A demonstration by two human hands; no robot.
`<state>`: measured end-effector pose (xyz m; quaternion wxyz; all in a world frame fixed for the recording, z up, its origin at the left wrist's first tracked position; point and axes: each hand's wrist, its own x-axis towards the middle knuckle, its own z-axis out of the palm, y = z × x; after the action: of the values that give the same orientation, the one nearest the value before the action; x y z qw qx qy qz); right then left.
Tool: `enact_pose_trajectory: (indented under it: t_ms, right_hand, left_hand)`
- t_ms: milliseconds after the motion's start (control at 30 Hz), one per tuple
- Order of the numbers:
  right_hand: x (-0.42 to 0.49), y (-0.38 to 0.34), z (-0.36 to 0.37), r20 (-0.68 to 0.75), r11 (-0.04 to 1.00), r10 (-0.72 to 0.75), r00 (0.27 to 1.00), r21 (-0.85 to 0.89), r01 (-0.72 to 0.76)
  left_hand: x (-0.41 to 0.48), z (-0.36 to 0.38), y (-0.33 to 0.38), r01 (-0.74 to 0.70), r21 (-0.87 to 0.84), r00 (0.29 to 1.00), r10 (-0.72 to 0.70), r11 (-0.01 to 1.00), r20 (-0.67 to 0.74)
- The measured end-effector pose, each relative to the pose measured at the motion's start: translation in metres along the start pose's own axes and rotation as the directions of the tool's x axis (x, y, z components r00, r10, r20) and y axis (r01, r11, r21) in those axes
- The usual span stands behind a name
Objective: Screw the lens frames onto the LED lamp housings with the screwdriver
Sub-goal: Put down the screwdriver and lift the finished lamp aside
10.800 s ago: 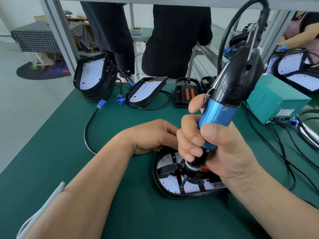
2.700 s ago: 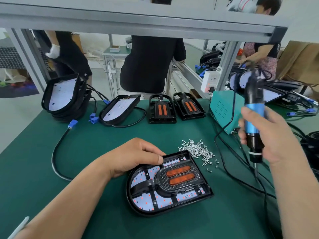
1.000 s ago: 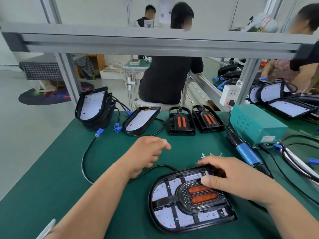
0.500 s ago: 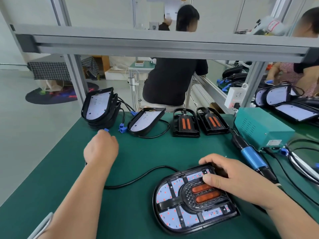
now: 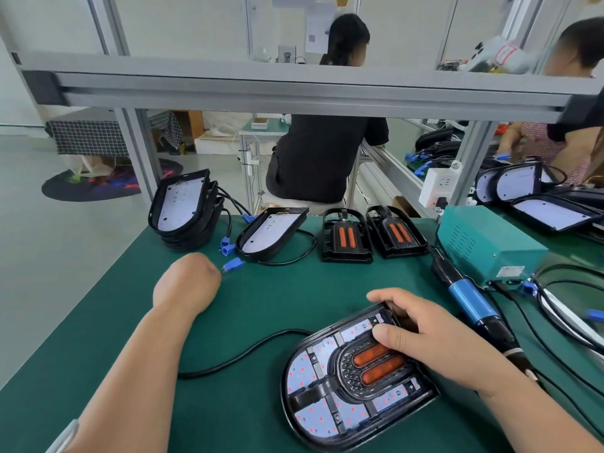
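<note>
Left hand (image 5: 188, 282), beside the near LED lamp housing (image 5: 313, 403) a second ago, now well up and left of it, close to the stacked housings (image 5: 183, 207). Screwdriver (image 5: 470, 302), upright in the right hand (image 5: 425, 335) under three seconds ago, now lying on the bench (image 5: 294, 289).

Green bench across the whole lower view, beneath a grey aluminium rail (image 5: 294, 89). Teal power box (image 5: 490, 246) at the back right. Stacked housings leaning at the back left, white boards facing out, with a single housing (image 5: 271, 233) just to their right. Two spare lens frames (image 5: 346, 237) with orange strips side by side between that housing and the teal box.

Near LED lamp housing flat at front centre, with a lens frame (image 5: 359, 377) seated in it, orange strips up. Right hand clamped on its far right edge, fingers curled over the rim, thumb pressing on the lens frame. Blue-bodied screwdriver flat just right of that hand, lower end passing behind the wrist, touched by neither hand.

Black cable (image 5: 245, 351) running from the near housing's left side under the left forearm. Left hand curled closed on the cable's end, fingers hidden beneath. Blue connector (image 5: 233, 264) poking out just past the knuckles.
</note>
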<state>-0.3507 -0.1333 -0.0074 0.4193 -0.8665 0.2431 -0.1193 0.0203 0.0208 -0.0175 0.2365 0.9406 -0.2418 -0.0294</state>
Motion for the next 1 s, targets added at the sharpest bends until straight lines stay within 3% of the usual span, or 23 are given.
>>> enact_pose_trajectory:
  t_ms: [100, 200, 333, 400, 533, 767, 867, 1000]
  right_hand:
    - [0.003, -0.001, 0.006, 0.025, 0.968, -0.008, 1.000, 0.251, 0.002]
    - [0.005, 0.003, 0.011, 0.024, 0.927, -0.017, 1.000, 0.374, 0.007]
    - [0.007, 0.004, 0.017, -0.005, 0.886, -0.032, 0.999, 0.462, 0.030]
    - [0.008, 0.002, 0.019, -0.027, 0.847, -0.034, 0.999, 0.529, 0.043]
    - [0.009, 0.000, 0.021, 0.019, 0.804, -0.024, 1.000, 0.595, 0.008]
    - [0.012, -0.003, 0.024, 0.067, 0.860, 0.014, 0.998, 0.507, -0.046]
    - [0.011, -0.003, 0.024, 0.050, 0.836, 0.024, 0.998, 0.546, -0.047]
    - [0.011, -0.006, 0.023, 0.018, 0.846, 0.053, 0.998, 0.531, -0.055]
  left_hand:
    - [-0.012, -0.007, 0.013, -0.267, -0.201, 0.943, 0.299, 0.942, 0.147]
    - [-0.039, -0.012, 0.038, -0.342, -0.460, 0.808, 0.506, 0.819, 0.301]
    - [-0.073, 0.001, 0.073, -0.434, -0.522, 0.622, 0.663, 0.735, 0.416]
    - [-0.084, 0.007, 0.082, -0.488, -0.489, 0.567, 0.689, 0.723, 0.451]
    - [-0.096, 0.009, 0.092, -0.526, -0.438, 0.542, 0.684, 0.729, 0.488]
    - [-0.097, 0.012, 0.091, -0.520, -0.452, 0.534, 0.689, 0.725, 0.490]
    - [-0.091, 0.008, 0.088, -0.516, -0.451, 0.525, 0.685, 0.728, 0.506]
    - [-0.076, -0.008, 0.076, -0.637, -0.224, 0.550, 0.639, 0.737, 0.538]
